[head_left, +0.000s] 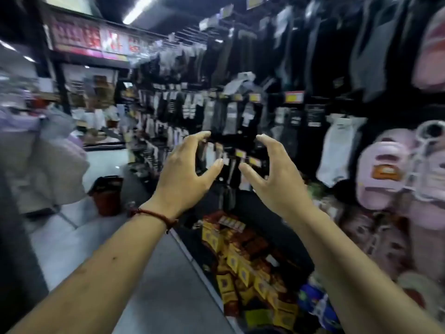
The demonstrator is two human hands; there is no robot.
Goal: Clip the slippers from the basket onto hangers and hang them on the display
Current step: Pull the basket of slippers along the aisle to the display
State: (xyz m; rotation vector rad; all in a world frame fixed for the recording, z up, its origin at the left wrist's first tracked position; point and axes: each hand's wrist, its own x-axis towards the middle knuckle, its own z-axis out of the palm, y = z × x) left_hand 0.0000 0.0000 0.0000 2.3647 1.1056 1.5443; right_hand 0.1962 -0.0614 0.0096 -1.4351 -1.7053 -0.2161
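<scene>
Next step, likely: locate the basket, out of view, and match a pair before clipping. Hands, two: left hand [190,172] and right hand [272,174], each grip apart and loosely curved, holding nothing, before the display [294,96]. Slippers [382,169], pink: at least three hung far right, blurred.

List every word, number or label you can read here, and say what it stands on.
No text can be read; the whole picture is motion-blurred.
Red banner sign, upper left: light characters, blurred beyond reading.
Yellow price tags on the sock racks: too blurred.
Black sock packets: white print, too small and blurred.
Yellow boxes in the bin below: print unreadable.
Orange patch on a pink slipper: blurred.
</scene>
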